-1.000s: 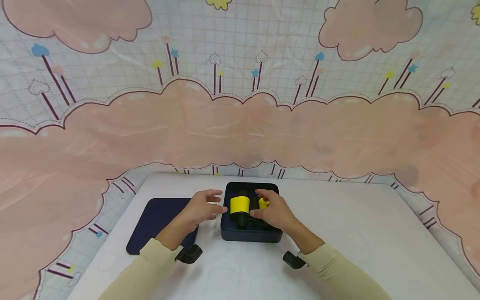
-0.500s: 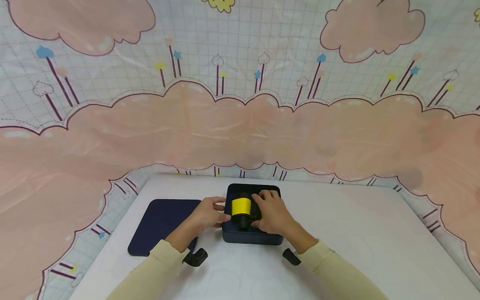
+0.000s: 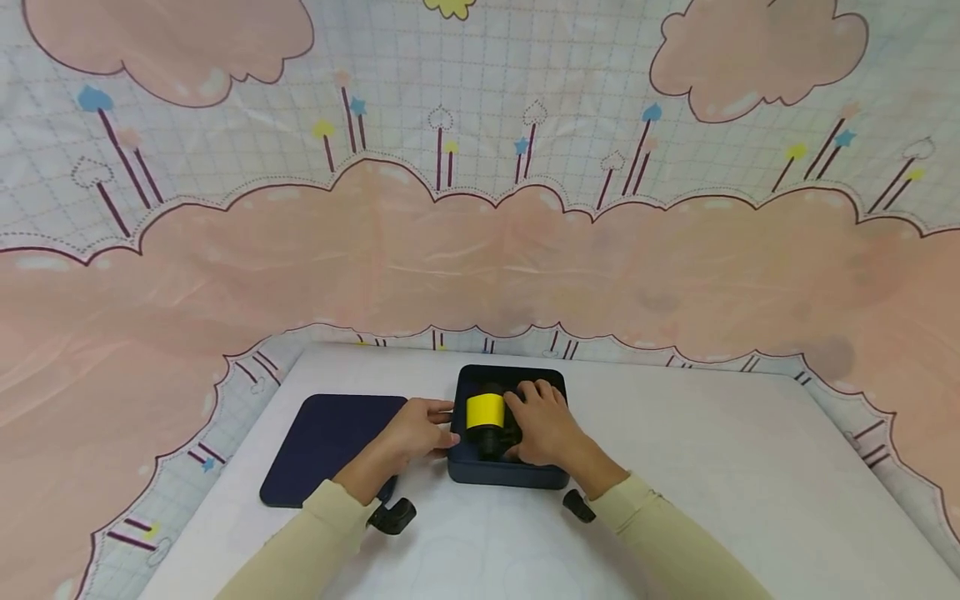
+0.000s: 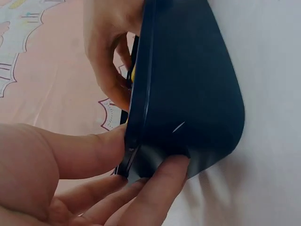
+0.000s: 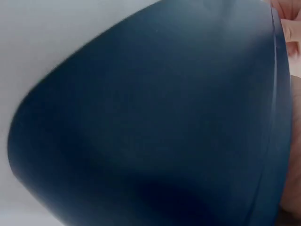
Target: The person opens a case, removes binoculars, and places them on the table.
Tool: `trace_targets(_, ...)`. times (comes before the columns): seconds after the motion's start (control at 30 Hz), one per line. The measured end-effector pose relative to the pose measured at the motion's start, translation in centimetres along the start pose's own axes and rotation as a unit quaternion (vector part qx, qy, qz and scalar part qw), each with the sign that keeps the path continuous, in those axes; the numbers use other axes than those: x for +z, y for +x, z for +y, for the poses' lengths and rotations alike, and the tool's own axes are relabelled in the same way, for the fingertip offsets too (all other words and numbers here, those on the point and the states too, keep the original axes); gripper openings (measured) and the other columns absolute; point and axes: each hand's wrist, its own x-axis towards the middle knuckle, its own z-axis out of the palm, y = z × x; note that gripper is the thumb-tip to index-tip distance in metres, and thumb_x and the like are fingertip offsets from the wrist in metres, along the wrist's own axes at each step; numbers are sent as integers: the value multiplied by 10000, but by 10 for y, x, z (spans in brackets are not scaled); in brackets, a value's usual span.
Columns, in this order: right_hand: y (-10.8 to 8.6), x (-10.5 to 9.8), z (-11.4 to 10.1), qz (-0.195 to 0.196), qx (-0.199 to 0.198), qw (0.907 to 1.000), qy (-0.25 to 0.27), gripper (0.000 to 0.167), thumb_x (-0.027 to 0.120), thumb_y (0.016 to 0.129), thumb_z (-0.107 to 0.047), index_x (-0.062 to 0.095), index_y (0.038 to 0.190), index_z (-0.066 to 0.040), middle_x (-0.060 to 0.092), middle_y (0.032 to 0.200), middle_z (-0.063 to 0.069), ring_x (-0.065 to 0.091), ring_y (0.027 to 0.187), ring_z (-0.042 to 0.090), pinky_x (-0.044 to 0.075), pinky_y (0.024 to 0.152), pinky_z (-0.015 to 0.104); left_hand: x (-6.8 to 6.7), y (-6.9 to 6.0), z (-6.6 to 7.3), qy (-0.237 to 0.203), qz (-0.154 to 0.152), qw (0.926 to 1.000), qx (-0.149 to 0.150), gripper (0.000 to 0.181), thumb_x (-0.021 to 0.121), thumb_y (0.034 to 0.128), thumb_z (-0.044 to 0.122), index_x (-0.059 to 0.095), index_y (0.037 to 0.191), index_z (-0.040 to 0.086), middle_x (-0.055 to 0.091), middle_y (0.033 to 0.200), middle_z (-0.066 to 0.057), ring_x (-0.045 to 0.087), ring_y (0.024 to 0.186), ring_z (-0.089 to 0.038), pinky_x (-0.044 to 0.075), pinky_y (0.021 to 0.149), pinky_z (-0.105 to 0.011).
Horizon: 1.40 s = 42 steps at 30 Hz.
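White table (image 3: 712,467) before a pink, cloud-printed cloth (image 3: 480,258), a flat navy panel (image 3: 330,442) lying left.
The left hand (image 3: 412,432) pinches the left edge of the box (image 3: 510,475); inside lie yellow-and-black binoculars (image 3: 486,410), grasped by the right hand (image 3: 547,427), sunk deeper than a second ago and hiding their right-side yellow.

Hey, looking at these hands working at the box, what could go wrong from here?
The binoculars might slip or tip if lifted: the right hand is on their right side only, its grip partly hidden.
The box might slide or rise along with them if the left hand, at its left side, eases off.
The lid could get nudged, since the left forearm crosses over its near edge.
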Motion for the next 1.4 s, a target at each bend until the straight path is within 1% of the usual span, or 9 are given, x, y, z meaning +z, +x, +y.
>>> trace_targets(0.13, 3, 0, 1, -88, -36, 9999, -118, 845, 914, 781, -435, 556, 1464, -90, 528, 1491, 183, 408, 1434, 423, 335, 1240, 612, 0, 1, -2, -73, 23, 10000, -21, 665, 723, 922, -58, 479, 1536, 8, 539, 1542, -241, 718, 1129, -267, 643, 890, -398)
trace_targets(0.23, 5, 1, 3, -167, -40, 9998, -143, 862, 905, 788, -451, 539, 1481, -91, 517, 1507, 180, 395, 1445, 418, 330, 1244, 607, 1, 1, -2, -74, 5, 10000, 6, 663, 721, 923, -57, 478, 1537, 7, 539, 1542, -239, 717, 1130, -268, 643, 888, -408)
trace_targets(0.37, 8, 1, 5, -342, -32, 9993, -114, 886, 893, 798, -456, 509, 1511, -97, 494, 1542, 175, 370, 1474, 411, 312, 1259, 601, 2, 0, -3, -79, -24, 10000, 27, 660, 718, 924, -62, 478, 1535, 3, 541, 1540, -240, 716, 1127, -266, 641, 890, -425)
trace_targets(0.53, 10, -1, 7, -495, -142, 9987, -57, 907, 901, 787, -458, 500, 1512, -90, 519, 1539, 156, 377, 1484, 412, 316, 1262, 594, 2, 0, -4, -129, 14, 9999, -27, 661, 716, 921, -73, 479, 1533, 0, 540, 1538, -245, 715, 1113, -257, 642, 884, -432)
trace_targets(0.77, 13, -1, 11, -460, -292, 9985, -101, 922, 911, 768, -487, 516, 1498, -86, 562, 1505, 130, 411, 1471, 402, 356, 1246, 575, 2, 0, -5, -152, 4, 9999, -19, 659, 720, 920, -71, 484, 1531, 3, 541, 1536, -247, 719, 1115, -265, 644, 876, -436)
trace_targets(1.0, 15, -2, 13, -376, -447, 9982, -161, 935, 914, 749, -515, 531, 1479, -73, 589, 1463, 120, 457, 1416, 382, 365, 1241, 557, 1, -1, -4, -135, 20, 9999, 19, 655, 717, 925, -60, 485, 1533, 12, 539, 1541, -240, 719, 1126, -281, 643, 882, -441)
trace_targets(1.17, 15, -1, 17, -434, -510, 9975, -223, 958, 898, 752, -555, 523, 1491, -75, 591, 1460, 109, 464, 1401, 367, 394, 1215, 571, 3, -2, -2, -136, 10, 9999, 5, 652, 721, 924, -57, 493, 1530, 17, 550, 1534, -233, 719, 1120, -271, 644, 880, -438)
trace_targets(1.4, 20, 1, 21, -409, -580, 9967, -383, 980, 895, 730, -601, 539, 1479, -80, 600, 1446, 94, 481, 1374, 343, 442, 1160, 567, 3, -1, -3, -216, 20, 9998, -1, 658, 721, 919, -66, 490, 1530, 10, 553, 1530, -236, 725, 1107, -263, 641, 890, -442)
